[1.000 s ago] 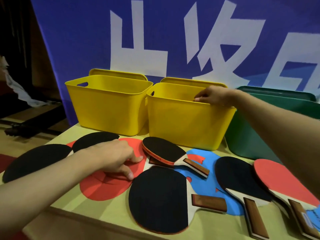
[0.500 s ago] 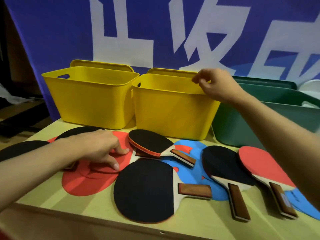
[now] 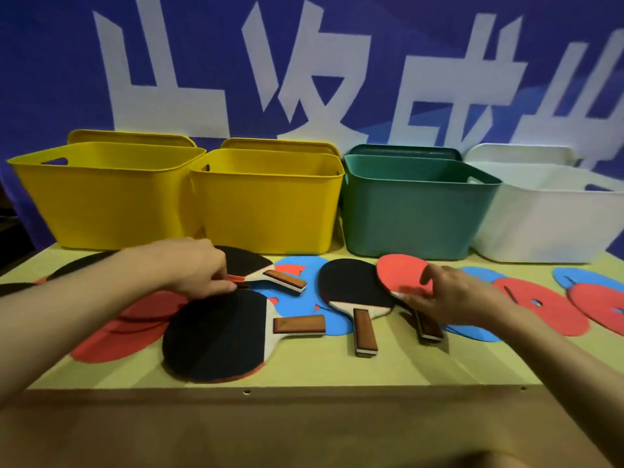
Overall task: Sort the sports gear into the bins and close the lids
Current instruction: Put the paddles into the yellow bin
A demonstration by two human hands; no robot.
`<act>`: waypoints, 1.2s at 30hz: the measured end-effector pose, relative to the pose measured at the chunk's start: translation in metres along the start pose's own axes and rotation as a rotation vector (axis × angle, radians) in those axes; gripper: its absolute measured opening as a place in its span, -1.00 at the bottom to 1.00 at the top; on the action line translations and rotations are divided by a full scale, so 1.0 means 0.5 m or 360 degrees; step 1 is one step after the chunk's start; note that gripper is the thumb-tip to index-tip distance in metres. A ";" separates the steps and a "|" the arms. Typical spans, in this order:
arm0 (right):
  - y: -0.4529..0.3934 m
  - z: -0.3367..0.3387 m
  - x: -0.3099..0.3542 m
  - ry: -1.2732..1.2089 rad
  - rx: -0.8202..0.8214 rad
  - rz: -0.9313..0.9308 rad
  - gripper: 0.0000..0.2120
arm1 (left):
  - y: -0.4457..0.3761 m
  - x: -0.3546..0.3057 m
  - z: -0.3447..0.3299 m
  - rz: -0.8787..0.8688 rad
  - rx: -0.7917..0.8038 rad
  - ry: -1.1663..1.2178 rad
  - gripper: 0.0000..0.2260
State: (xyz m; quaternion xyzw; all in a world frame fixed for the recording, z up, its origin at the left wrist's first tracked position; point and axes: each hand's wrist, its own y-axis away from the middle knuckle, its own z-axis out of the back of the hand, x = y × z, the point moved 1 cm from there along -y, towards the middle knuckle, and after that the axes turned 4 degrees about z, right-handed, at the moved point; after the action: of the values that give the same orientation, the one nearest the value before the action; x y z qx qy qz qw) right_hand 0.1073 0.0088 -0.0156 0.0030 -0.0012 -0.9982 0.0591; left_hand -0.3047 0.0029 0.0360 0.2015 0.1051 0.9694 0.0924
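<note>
Blue banner (image 3: pixel 337 62) with white characters behind a yellowish table (image 3: pixel 304 373); four open bins along the back: two yellow (image 3: pixel 101 204) (image 3: pixel 266 207), green (image 3: pixel 412 214), white (image 3: pixel 547 221). Paddles lie in front. Left hand (image 3: pixel 192 271) pinches black paddle (image 3: pixel 250 265); right hand (image 3: pixel 452 298) grasps red paddle (image 3: pixel 401 275).

Blue banner (image 3: pixel 337 62) with big white characters covers the whole back wall. Below it, a yellow-green tabletop (image 3: pixel 304 373) with a plain brown front edge (image 3: pixel 304 430). Dark gap left of the banner. Light dim, soft.
</note>
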 end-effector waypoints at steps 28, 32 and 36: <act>-0.093 0.273 0.183 -0.1117 -0.0751 0.0756 -0.69 | 0.004 -0.065 -0.034 -0.0329 0.0114 0.0308 -0.41; -0.239 0.329 0.280 -0.0957 -0.0769 0.0826 -0.69 | -0.004 -0.066 -0.033 -0.0322 0.0084 0.0288 -0.41; -0.381 0.300 0.356 -0.0774 -0.0603 0.0693 -0.72 | -0.009 -0.065 -0.031 -0.0334 0.0061 0.0281 -0.42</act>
State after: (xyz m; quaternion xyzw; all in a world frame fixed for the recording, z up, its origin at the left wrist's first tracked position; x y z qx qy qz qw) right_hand -0.0929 0.1772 0.1329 -0.2456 0.1687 -0.9163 0.2675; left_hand -0.2811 -0.0026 0.0091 0.1051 0.1519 0.9662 0.1797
